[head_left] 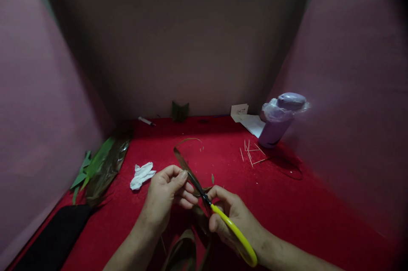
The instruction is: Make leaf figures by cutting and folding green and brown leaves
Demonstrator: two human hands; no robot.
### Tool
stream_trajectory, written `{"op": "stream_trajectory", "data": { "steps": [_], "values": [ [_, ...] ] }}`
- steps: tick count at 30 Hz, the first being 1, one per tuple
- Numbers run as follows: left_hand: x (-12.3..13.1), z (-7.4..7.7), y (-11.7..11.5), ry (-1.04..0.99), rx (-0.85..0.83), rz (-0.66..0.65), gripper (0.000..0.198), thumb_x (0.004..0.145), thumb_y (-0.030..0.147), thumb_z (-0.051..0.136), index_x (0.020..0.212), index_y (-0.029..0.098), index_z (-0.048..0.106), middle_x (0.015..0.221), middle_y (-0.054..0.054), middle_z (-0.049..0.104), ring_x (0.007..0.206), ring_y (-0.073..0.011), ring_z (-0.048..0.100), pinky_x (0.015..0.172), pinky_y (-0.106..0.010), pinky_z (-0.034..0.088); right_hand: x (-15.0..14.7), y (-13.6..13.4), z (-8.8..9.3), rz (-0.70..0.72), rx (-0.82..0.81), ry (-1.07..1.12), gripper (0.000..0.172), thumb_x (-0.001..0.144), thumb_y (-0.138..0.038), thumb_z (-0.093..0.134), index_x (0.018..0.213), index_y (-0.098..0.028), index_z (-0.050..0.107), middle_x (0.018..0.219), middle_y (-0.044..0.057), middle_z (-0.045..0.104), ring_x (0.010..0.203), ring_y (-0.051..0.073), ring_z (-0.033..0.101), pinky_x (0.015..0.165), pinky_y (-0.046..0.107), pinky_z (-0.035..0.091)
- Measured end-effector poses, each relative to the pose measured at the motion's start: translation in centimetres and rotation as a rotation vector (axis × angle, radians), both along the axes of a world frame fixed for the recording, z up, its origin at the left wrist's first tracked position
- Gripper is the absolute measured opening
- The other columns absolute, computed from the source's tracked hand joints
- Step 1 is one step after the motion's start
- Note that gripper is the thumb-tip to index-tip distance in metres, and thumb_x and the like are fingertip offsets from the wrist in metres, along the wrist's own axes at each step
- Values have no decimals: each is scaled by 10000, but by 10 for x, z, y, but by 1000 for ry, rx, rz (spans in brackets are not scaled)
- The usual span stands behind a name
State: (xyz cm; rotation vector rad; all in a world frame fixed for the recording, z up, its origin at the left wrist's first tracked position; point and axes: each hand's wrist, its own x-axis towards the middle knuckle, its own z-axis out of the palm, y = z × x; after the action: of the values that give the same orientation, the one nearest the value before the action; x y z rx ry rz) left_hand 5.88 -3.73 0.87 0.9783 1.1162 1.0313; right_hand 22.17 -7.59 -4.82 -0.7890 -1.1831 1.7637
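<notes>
My right hand (236, 220) is closed around a pair of scissors (236, 232) with yellow handles and dark blades. The blades point up and to the left, lying along a long brownish-green leaf strip (181, 158). Pinched between the thumb and fingers of my left hand (170, 190) is that strip, close to the blade tips. Its thin curled end reaches away over the red cloth. More of a broad brownish leaf (183, 249) hangs in loops below my hands, partly hidden by them.
Several toothpicks (250, 154) lie right of centre, near a purple plastic-wrapped container (276, 128) and white papers (251, 124). On the left are a crumpled white tissue (142, 175), green leaves (102, 156) and a black item (54, 237). A syringe (145, 121) and a folded leaf piece (180, 112) sit at the back.
</notes>
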Motion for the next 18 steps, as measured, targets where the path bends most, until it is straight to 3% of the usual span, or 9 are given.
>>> {"op": "stream_trajectory", "data": {
  "steps": [6, 11, 18],
  "values": [
    [-1, 1, 0, -6, -2, -12, 180, 753, 289, 599, 675, 159, 502, 542, -2, 644, 431, -151, 627, 382, -212, 464, 4, -2, 4, -3, 173, -131, 505, 683, -594, 635, 914, -179, 467, 637, -57, 393, 517, 56, 285, 438, 180, 223],
    [0, 0, -2, 8, 7, -38, 188, 765, 292, 585, 669, 158, 495, 540, -4, 639, 430, -151, 625, 386, -215, 465, 5, -3, 7, 8, 180, -167, 502, 703, -606, 608, 925, -183, 454, 636, -57, 395, 506, 52, 296, 433, 178, 225],
    [1, -1, -2, 9, 10, -50, 187, 774, 297, 573, 675, 158, 495, 556, -9, 642, 433, -148, 625, 389, -215, 464, 1, -2, 10, 21, 82, -38, 478, 675, -537, 681, 882, -180, 440, 575, -79, 409, 447, 33, 287, 392, 157, 218]
  ]
}}
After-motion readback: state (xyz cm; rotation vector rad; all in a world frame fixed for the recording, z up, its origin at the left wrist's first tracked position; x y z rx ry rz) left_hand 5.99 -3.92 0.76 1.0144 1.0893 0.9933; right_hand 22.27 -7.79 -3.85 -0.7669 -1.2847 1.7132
